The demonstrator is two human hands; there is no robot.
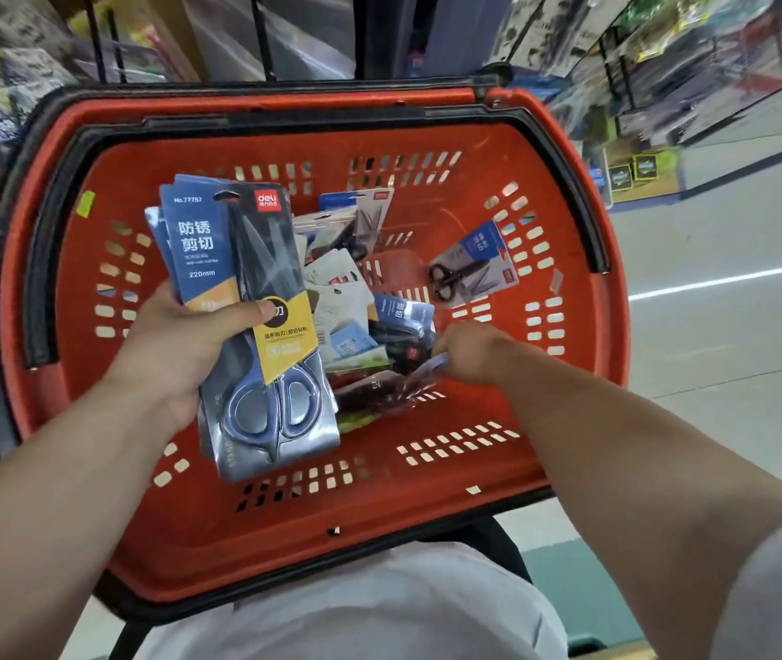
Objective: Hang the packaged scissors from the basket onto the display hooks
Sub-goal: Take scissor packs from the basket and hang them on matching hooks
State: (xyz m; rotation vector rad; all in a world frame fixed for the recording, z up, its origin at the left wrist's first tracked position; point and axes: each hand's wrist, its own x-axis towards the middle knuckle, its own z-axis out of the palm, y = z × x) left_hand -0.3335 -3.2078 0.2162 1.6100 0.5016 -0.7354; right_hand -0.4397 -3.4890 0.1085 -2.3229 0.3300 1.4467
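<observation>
The thumb (246, 311) of the left hand (179, 345) is laid across the front of a stack of packs (236, 259). The other fingers are curled behind the stack, so it is gripped and held tilted above the left half of the basket (570, 297). The right hand (470, 350) is lowered into the basket with its fingers bent downward. Their tips are hidden, but the edge of a clear pack (394, 388) appears to be pinched by them.

This clear pack lies partly under the pile (341, 302) of other scissor packs, so its neighbours can be dragged up with it and dropped outside the basket. The stack is kept together mostly by one thumb, and the smooth packs can slide apart and fall if one more is added carelessly.

A single pack (470, 271) with small black scissors rests apart from the pile, against the right wall of the basket. The black handle (41, 259) is folded along the rim and does not block the reach. Shelves (665, 64) are seen above and to the right, but they are blurred and no hooks can be made out. The floor (736, 335) is visible on the right.
</observation>
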